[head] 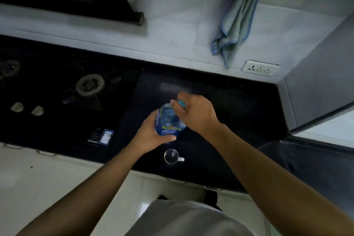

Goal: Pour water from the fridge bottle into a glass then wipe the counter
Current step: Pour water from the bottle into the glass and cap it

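Clear plastic water bottle with a blue label [169, 122] is held above the black glossy table [220, 105], near its front edge. The bottle's body is gripped by the left hand [153, 134], fingers wrapped round the label. The blue cap [182, 103] at the top is enclosed by the closed right hand [195, 113]. A small clear glass mug with a handle [171, 156] is seen upright on the table just below the bottle. A blue-edged cloth [237, 21] is hung on the tiled wall behind.

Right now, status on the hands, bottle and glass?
Left hand grips bottle. Right hand on cap. Glass upright, nothing blocking.
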`<action>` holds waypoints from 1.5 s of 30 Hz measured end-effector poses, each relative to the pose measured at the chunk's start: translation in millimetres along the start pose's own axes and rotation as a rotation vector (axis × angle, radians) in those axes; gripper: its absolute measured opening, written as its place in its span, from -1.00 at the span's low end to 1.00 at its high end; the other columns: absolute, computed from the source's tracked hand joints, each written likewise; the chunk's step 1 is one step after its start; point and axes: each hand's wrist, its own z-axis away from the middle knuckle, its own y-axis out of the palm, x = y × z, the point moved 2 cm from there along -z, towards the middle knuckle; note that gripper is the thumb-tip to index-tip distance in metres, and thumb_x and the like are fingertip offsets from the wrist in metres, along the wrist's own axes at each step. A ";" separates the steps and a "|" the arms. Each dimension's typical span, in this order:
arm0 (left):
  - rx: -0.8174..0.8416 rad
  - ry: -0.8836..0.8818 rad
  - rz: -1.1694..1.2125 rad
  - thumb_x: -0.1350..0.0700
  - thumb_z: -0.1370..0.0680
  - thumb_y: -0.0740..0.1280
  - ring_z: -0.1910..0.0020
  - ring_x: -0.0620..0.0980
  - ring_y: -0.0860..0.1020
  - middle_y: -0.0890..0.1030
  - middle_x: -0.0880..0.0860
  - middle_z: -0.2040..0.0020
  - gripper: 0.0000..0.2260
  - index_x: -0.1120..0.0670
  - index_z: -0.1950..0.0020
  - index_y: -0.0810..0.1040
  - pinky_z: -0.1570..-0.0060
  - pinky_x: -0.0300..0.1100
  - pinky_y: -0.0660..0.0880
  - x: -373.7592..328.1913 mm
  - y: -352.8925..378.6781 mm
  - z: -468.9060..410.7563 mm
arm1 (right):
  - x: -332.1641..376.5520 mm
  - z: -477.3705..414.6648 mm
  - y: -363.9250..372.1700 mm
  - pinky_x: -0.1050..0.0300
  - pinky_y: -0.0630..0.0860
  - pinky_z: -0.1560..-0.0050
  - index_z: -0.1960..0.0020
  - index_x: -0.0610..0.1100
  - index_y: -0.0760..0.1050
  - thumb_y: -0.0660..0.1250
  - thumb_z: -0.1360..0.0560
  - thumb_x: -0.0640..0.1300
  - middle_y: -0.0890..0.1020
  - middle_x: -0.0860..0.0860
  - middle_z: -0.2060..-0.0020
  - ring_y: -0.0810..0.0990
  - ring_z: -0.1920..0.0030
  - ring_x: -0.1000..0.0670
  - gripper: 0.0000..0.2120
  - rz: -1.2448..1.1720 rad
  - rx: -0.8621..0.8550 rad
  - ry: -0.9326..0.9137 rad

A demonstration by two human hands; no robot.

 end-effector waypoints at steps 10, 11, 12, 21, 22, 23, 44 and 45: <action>-0.162 0.174 -0.300 -0.14 -0.17 0.65 0.06 -0.14 0.64 0.63 -0.12 0.01 -0.45 -0.10 -0.06 0.51 0.04 -0.09 0.60 -91.3 -6.6 16.6 | -25.2 -2.1 -80.6 0.15 0.34 0.34 0.37 -0.20 0.45 0.13 -0.56 0.26 0.54 -0.07 0.42 0.61 0.25 -0.16 -0.41 -0.066 0.015 0.528; -0.104 0.178 -0.188 -0.08 -0.19 0.67 0.06 -0.18 0.66 0.67 -0.11 0.02 -0.48 -0.09 -0.06 0.53 0.03 -0.10 0.61 -94.0 -7.5 21.0 | -19.8 -0.2 -86.8 0.17 0.30 0.40 0.41 -0.21 0.40 0.17 -0.55 0.24 0.48 -0.04 0.50 0.56 0.34 -0.12 -0.41 -0.105 -0.020 0.502; -0.038 0.187 -0.089 -0.02 -0.21 0.67 0.05 -0.18 0.67 0.70 -0.09 0.01 -0.49 -0.08 -0.07 0.56 -0.01 -0.09 0.63 -97.1 -9.3 25.1 | -11.6 2.1 -93.9 0.16 0.27 0.43 0.43 -0.22 0.35 0.18 -0.54 0.23 0.43 -0.03 0.55 0.52 0.42 -0.09 -0.42 -0.103 -0.049 0.443; 0.789 0.144 0.347 0.20 -0.23 0.64 0.00 -0.07 0.66 0.73 0.02 -0.03 -0.46 0.09 -0.18 0.64 -0.03 -0.15 0.59 -123.3 -51.3 35.7 | 51.1 31.9 -140.3 0.06 0.18 0.39 0.39 -0.15 0.27 0.17 -0.59 -0.02 0.29 0.00 0.46 0.28 0.44 -0.08 -0.59 -0.202 -0.323 -0.608; 0.626 0.171 0.245 0.18 -0.26 0.64 -0.02 -0.08 0.66 0.72 0.00 -0.06 -0.47 0.08 -0.21 0.61 -0.06 -0.11 0.58 -121.3 -48.3 33.4 | 38.0 26.2 -131.6 0.07 0.22 0.37 0.38 -0.13 0.29 0.15 -0.61 0.01 0.33 -0.01 0.45 0.34 0.43 -0.11 -0.59 -0.133 -0.336 -0.481; 0.379 0.202 0.057 0.10 -0.26 0.65 -0.03 -0.10 0.66 0.72 -0.03 -0.07 -0.45 0.03 -0.22 0.59 -0.08 -0.08 0.57 -118.9 -44.8 31.2 | 21.3 18.8 -122.4 0.09 0.28 0.33 0.36 -0.11 0.33 0.15 -0.61 0.07 0.43 -0.06 0.44 0.45 0.38 -0.16 -0.58 -0.032 -0.293 -0.242; -0.272 0.300 -0.914 -0.22 -0.17 0.55 -0.06 0.10 0.58 0.62 -0.02 -0.11 -0.29 -0.04 -0.27 0.51 -0.11 0.02 0.46 -89.3 -20.4 39.9 | -21.6 26.0 -55.7 0.06 0.41 0.09 0.18 -0.14 0.43 0.01 -0.65 0.20 0.54 -0.13 0.19 0.60 0.01 -0.22 -0.51 -0.090 0.369 0.579; -0.260 0.284 -0.890 -0.20 -0.17 0.56 -0.05 0.10 0.58 0.62 -0.02 -0.11 -0.30 -0.05 -0.26 0.51 -0.10 0.02 0.47 -86.3 -21.2 39.8 | -19.7 27.8 -53.6 0.06 0.40 0.12 0.20 -0.15 0.43 0.01 -0.65 0.20 0.55 -0.11 0.22 0.59 0.05 -0.22 -0.49 -0.110 0.339 0.582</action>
